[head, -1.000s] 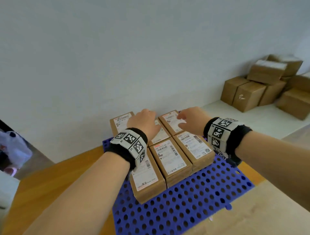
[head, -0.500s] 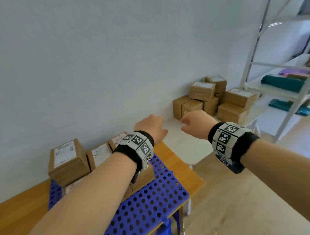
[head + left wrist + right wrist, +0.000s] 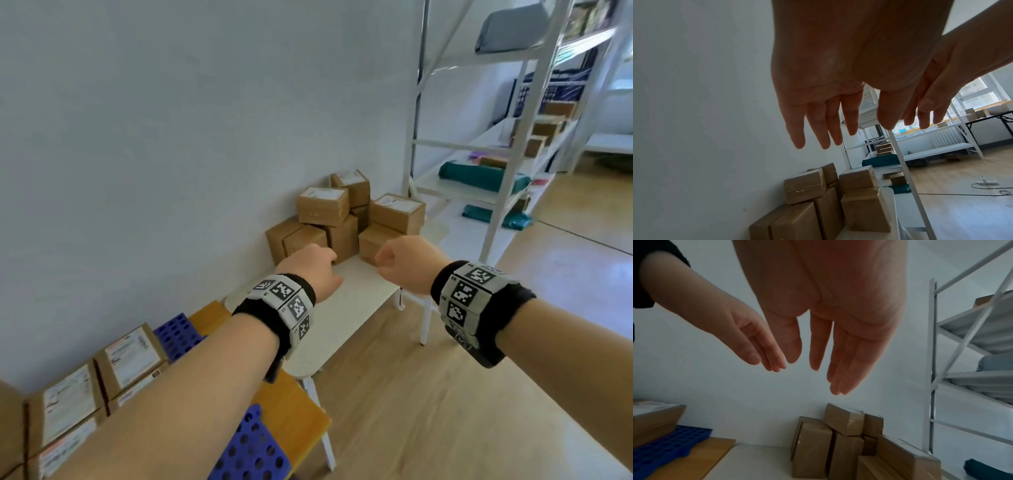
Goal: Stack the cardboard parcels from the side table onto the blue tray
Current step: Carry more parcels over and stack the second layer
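Fingers (image 3: pixel 813 123) of the left hand (image 3: pixel 310 270) extend nearly straight and lie close together, holding nothing. Fingers (image 3: pixel 846 363) of the right hand (image 3: pixel 407 262) are likewise extended and relaxed, with the thumb set slightly apart; this hand is also empty. Both hands hang palm-down in the air, side by side but not touching.

Position of the task items:
- The cardboard parcels (image 3: pixel 346 219) form a loose pile against the wall at the far end of the white side table (image 3: pixel 342 315). Some stand on end; others lie stacked on top.
- In both wrist views the pile (image 3: pixel 828 201) (image 3: pixel 840 443) lies below and beyond the fingertips, clearly apart from them. No finger touches any parcel.
- The blue tray (image 3: pixel 178 332), a perforated panel, rests on a wooden table (image 3: pixel 291 407) just beside the near end of the side table, behind the left forearm.
- Several labelled parcels (image 3: pixel 102 373) already lie on the tray, packed side by side.

A white metal shelving rack (image 3: pixel 496 150) stands beyond the side table.
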Demonstrator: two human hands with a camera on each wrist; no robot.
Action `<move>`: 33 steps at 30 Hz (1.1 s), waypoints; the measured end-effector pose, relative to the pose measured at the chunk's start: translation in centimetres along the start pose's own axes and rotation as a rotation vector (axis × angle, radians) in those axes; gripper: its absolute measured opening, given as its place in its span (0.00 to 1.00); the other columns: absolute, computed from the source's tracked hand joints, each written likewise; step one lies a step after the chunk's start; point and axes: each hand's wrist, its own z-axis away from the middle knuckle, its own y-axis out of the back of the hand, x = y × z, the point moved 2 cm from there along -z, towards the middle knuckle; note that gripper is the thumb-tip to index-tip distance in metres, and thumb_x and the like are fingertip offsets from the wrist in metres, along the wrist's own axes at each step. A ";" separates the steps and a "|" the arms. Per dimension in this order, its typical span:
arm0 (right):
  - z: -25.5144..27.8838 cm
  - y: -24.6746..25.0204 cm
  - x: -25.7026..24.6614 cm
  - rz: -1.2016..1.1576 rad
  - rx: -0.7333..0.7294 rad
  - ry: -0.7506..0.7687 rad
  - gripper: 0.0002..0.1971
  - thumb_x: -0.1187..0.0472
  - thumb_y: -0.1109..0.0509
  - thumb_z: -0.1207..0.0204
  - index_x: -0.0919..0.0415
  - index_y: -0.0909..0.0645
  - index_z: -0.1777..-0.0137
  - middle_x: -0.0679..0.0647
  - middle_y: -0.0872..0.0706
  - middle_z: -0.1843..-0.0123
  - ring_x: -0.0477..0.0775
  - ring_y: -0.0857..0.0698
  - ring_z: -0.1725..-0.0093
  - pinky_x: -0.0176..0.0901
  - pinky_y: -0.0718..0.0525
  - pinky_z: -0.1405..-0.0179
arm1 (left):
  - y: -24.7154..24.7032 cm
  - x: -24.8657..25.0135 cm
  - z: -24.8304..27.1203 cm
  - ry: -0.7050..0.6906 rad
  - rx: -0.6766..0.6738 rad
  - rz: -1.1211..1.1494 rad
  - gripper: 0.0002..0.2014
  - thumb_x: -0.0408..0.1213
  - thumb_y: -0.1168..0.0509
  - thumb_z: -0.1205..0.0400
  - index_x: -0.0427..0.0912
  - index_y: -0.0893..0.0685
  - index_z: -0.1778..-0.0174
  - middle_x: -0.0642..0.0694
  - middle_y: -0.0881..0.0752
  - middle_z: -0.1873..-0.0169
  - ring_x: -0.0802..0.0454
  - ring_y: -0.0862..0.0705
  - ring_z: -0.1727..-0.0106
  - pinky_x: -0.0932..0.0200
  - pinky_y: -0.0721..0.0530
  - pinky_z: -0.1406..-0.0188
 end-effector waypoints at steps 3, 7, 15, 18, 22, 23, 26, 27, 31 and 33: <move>-2.8 0.1 1.8 0.033 -0.019 -0.029 0.15 0.56 0.38 0.20 0.59 0.18 0.38 0.56 0.15 0.40 0.57 0.18 0.40 0.47 0.19 0.40 | -0.6 0.5 -4.2 -0.042 -0.020 -0.003 0.24 0.52 0.40 0.18 0.50 0.28 0.26 0.46 0.25 0.30 0.45 0.23 0.33 0.45 0.20 0.37; -8.1 0.3 4.0 0.077 -0.028 -0.086 0.16 0.56 0.40 0.19 0.60 0.18 0.37 0.56 0.16 0.38 0.58 0.19 0.38 0.49 0.20 0.36 | -0.5 0.7 -10.8 -0.098 0.001 0.011 0.23 0.52 0.40 0.18 0.48 0.27 0.27 0.45 0.24 0.32 0.45 0.21 0.36 0.46 0.18 0.41; -16.6 1.0 10.1 0.027 0.010 -0.224 0.13 0.59 0.38 0.22 0.60 0.17 0.43 0.56 0.14 0.43 0.57 0.16 0.44 0.50 0.16 0.42 | -1.2 2.6 -21.9 -0.188 -0.057 0.001 0.24 0.53 0.40 0.18 0.49 0.27 0.27 0.47 0.23 0.33 0.45 0.21 0.36 0.45 0.18 0.41; -19.6 0.5 13.0 0.006 0.006 -0.261 0.18 0.59 0.36 0.23 0.53 0.22 0.34 0.54 0.18 0.35 0.55 0.19 0.37 0.46 0.19 0.39 | -2.4 3.8 -25.4 -0.201 -0.102 0.008 0.25 0.52 0.41 0.18 0.49 0.29 0.25 0.47 0.23 0.32 0.46 0.21 0.35 0.46 0.18 0.41; -24.2 -0.1 17.6 0.007 -0.026 -0.271 0.23 0.60 0.35 0.23 0.52 0.28 0.27 0.53 0.24 0.29 0.55 0.23 0.32 0.44 0.23 0.39 | -4.5 5.9 -30.7 -0.177 -0.143 0.023 0.25 0.52 0.41 0.18 0.47 0.29 0.25 0.46 0.23 0.32 0.45 0.21 0.36 0.46 0.18 0.41; -25.5 -0.3 18.9 0.023 -0.034 -0.265 0.24 0.60 0.35 0.23 0.52 0.29 0.26 0.54 0.24 0.29 0.56 0.23 0.32 0.45 0.22 0.39 | -5.1 6.5 -32.0 -0.157 -0.154 0.031 0.26 0.52 0.40 0.18 0.47 0.29 0.25 0.45 0.24 0.32 0.44 0.21 0.35 0.46 0.18 0.41; -29.4 -0.9 22.5 0.064 -0.071 -0.254 0.27 0.60 0.35 0.24 0.50 0.32 0.24 0.54 0.24 0.29 0.57 0.21 0.34 0.49 0.19 0.38 | -7.0 8.4 -35.8 -0.056 -0.207 0.071 0.29 0.53 0.38 0.19 0.42 0.33 0.26 0.42 0.24 0.32 0.42 0.20 0.36 0.46 0.18 0.42; -30.6 -1.1 23.6 0.072 -0.090 -0.252 0.28 0.59 0.35 0.24 0.50 0.34 0.23 0.54 0.25 0.29 0.58 0.21 0.34 0.51 0.18 0.38 | -7.6 9.0 -37.1 -0.017 -0.227 0.091 0.31 0.54 0.37 0.19 0.42 0.35 0.25 0.41 0.24 0.33 0.42 0.20 0.37 0.47 0.17 0.44; -35.2 -2.2 27.6 0.054 -0.149 -0.224 0.32 0.59 0.33 0.27 0.44 0.38 0.24 0.55 0.24 0.34 0.60 0.19 0.39 0.55 0.16 0.44 | -10.1 11.0 -41.3 0.106 -0.282 0.142 0.46 0.56 0.34 0.23 0.44 0.53 0.17 0.40 0.23 0.33 0.43 0.18 0.40 0.49 0.15 0.47; -37.1 -3.1 28.9 0.015 -0.187 -0.197 0.35 0.61 0.33 0.28 0.41 0.42 0.23 0.55 0.23 0.36 0.61 0.18 0.42 0.54 0.15 0.46 | -11.2 11.5 -42.9 0.148 -0.301 0.148 0.49 0.57 0.34 0.24 0.45 0.57 0.17 0.42 0.22 0.35 0.44 0.17 0.41 0.47 0.15 0.47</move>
